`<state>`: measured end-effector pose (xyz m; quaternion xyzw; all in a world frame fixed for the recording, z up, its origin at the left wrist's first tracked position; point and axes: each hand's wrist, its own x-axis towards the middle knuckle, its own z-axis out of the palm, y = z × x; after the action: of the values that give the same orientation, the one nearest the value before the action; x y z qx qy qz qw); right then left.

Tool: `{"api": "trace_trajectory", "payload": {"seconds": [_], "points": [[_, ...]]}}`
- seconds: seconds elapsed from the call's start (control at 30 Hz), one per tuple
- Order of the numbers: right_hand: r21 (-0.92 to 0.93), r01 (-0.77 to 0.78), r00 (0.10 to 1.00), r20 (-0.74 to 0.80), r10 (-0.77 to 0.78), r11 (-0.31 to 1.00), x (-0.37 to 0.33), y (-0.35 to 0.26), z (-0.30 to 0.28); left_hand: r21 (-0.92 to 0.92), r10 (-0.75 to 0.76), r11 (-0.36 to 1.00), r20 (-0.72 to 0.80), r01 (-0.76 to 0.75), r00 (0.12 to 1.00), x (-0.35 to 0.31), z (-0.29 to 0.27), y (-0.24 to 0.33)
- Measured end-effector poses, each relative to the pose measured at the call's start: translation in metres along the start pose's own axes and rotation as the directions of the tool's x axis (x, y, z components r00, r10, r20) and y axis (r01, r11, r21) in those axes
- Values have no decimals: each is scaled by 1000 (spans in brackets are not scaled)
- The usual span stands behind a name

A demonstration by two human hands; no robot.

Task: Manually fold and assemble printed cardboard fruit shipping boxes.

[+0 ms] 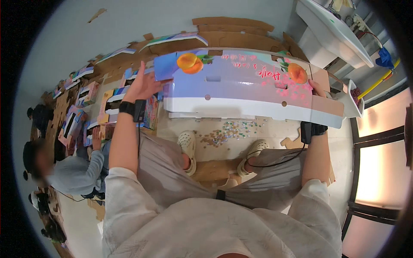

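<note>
- Since it is long, the printed cardboard sheet (241,90) stretches crosswise before me, patterned face toward my eyes.
- Nearer me, my pale clogs (186,148) stand apart on the floor (275,133).
- My left hand (144,86) is spread loose at the sheet's left end; whether it touches, I cannot tell.
- My right hand (317,88) grasps the right end.
- Tiny round scraps (230,132) lie scattered between clogs and sheet.

One held carton (241,92), two clogs (186,144)

Printed cardboard sheet (241,90) looks smooth, glossy under light. Brown cardboard (236,38) is matt, rough-edged. Sink (337,32) shows smooth gloss; trousers (275,172), matt cloth.
</note>
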<state>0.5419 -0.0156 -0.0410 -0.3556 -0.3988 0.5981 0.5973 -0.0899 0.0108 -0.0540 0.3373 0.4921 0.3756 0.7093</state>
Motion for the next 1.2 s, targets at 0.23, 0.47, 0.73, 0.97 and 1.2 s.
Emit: {"api": "trace_trajectory", "payload": {"seconds": [0.23, 0.47, 0.73, 0.97, 1.2], "points": [[-21, 28, 999, -31, -29, 999, -1, -10, 19, -338, 117, 927, -156, -165, 981, 43, 30, -14], [6, -81, 996, -33, 81, 997, -25, -31, 41, -188, 303, 932, -71, -311, 951, 28, 29, -4], [5, -293, 956, 4, 293, 956, 32, 57, -8, -150, 141, 972, -253, -183, 957, 35, 17, -16], [-962, 124, 970, 170, 175, 244, 22, 105, -15, 141, -49, 984, -376, 110, 925, 78, -10, -60], [-892, -19, 973, 89, 215, 452, 38, 171, -12, 360, -159, 880, -392, 310, 906, 93, -65, -47]]}}
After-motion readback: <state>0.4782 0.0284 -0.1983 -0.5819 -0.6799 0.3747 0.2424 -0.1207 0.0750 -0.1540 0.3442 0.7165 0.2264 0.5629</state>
